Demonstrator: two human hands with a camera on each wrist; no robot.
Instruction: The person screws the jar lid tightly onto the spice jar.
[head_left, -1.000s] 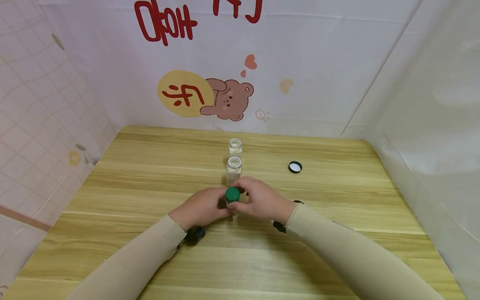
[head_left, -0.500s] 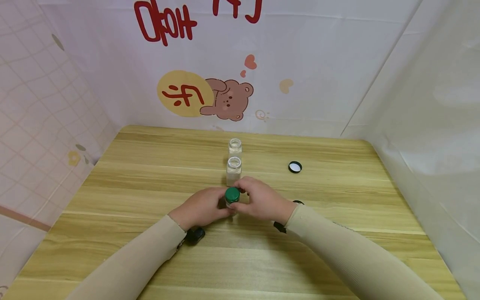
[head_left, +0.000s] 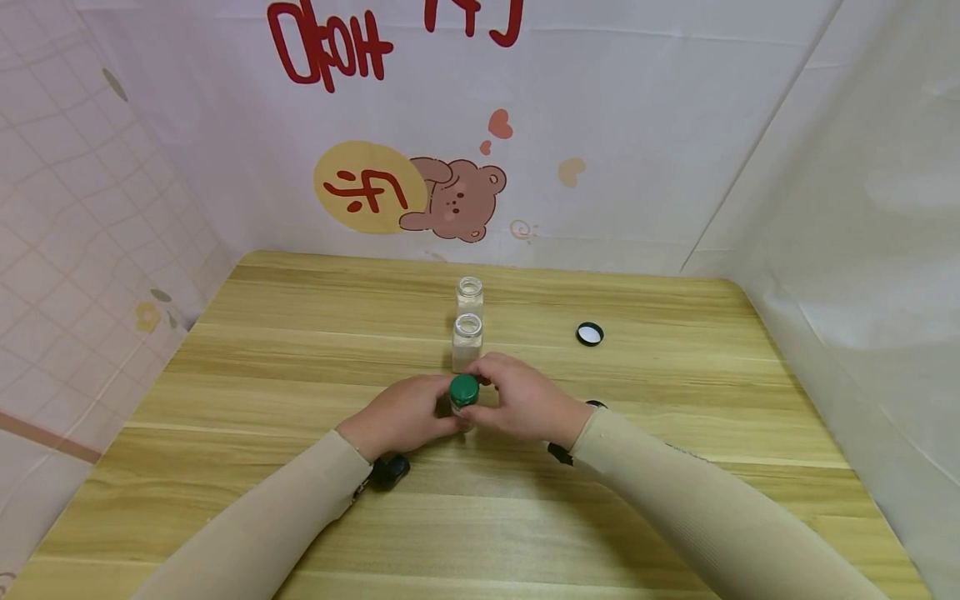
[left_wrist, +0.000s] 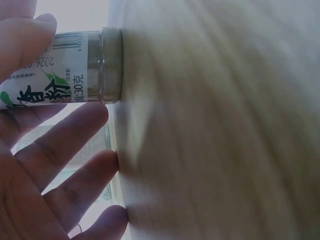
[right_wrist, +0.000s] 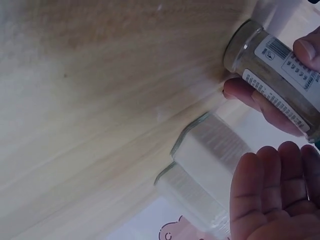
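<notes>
A small spice jar [left_wrist: 75,67] with a green lid [head_left: 464,389] and a white printed label stands upright on the wooden table. My left hand [head_left: 408,412] grips its body between thumb and index finger; the other fingers [left_wrist: 75,145] spread below it in the left wrist view. At the lid, my right hand [head_left: 517,400] pinches with thumb and index finger from the right side. Its remaining fingers [right_wrist: 270,185] are bent in the right wrist view. Right behind the hands stands a lidless clear glass jar [head_left: 467,354] with pale contents.
Another lidless glass jar [head_left: 470,293] stands directly behind the first. A black lid [head_left: 590,334] lies upside down to the right, its white lining showing. Part of a black rim [head_left: 597,404] shows beyond my right wrist. White printed sheets hang around the wooden table [head_left: 495,533].
</notes>
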